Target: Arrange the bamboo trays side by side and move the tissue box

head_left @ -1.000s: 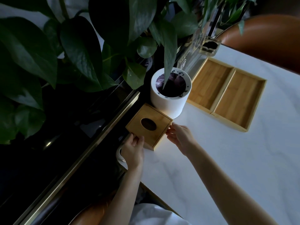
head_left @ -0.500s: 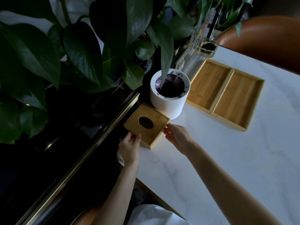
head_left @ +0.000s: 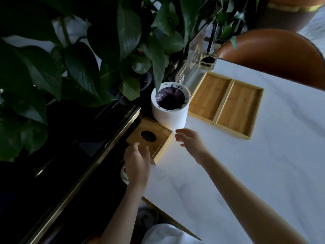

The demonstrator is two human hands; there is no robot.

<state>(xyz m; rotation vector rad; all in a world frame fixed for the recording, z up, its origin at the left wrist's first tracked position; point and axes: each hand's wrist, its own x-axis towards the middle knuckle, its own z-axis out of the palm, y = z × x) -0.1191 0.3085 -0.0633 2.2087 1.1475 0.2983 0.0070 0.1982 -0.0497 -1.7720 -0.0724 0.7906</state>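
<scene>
A square bamboo tissue box (head_left: 154, 136) with a dark oval hole in its lid sits at the table's left edge, touching a white cylinder. My left hand (head_left: 137, 164) hovers over its near left corner, fingers spread, gripping nothing. My right hand (head_left: 190, 143) is just right of the box, fingers apart, off its side. Two bamboo trays, the left tray (head_left: 207, 99) and the right tray (head_left: 237, 110), lie side by side with long edges touching on the white table (head_left: 246, 173).
A white cylinder bin (head_left: 169, 111) with a dark liner stands between box and trays. Large green plant leaves (head_left: 79, 64) overhang the dark ledge at left. A clear sign holder (head_left: 193, 67) and small dish (head_left: 207, 60) sit behind the trays. A brown chair back (head_left: 274, 55) is beyond.
Both hands have come off the tissue box's sides and opened; the left one lifted toward me, the right one drew slightly away. The box stays beside the bin.
</scene>
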